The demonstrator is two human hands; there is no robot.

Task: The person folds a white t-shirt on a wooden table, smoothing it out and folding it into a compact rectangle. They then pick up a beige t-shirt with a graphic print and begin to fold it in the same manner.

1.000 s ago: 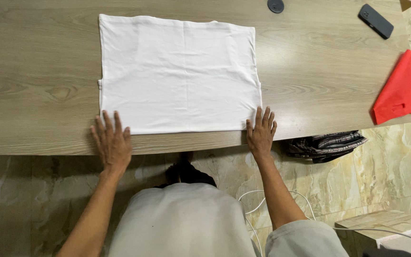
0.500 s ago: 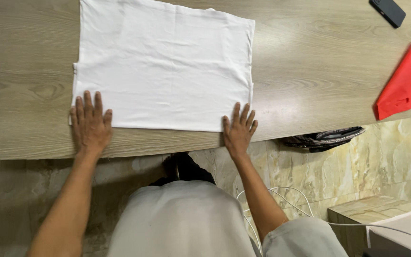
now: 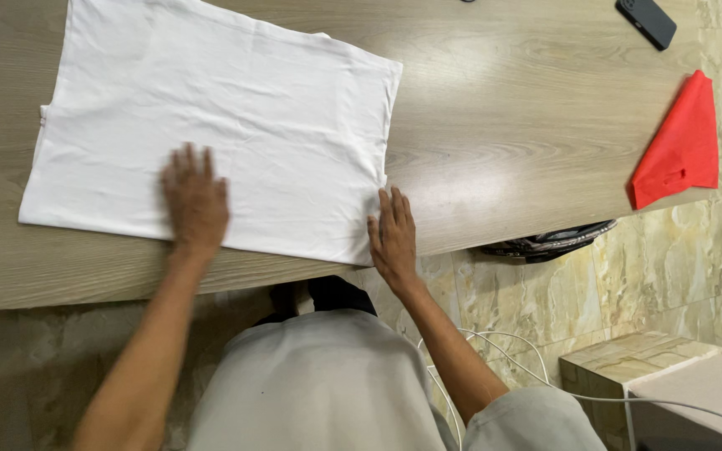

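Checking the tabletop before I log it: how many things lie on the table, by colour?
White: 1, the folded white cloth under the left hand and right hand
Red: 1, the red cloth at the table edge
Dark: 1, the phone
Total: 3

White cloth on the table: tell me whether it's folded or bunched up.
Folded flat. The white cloth lies as a smooth rectangle with a layered edge at its left side.
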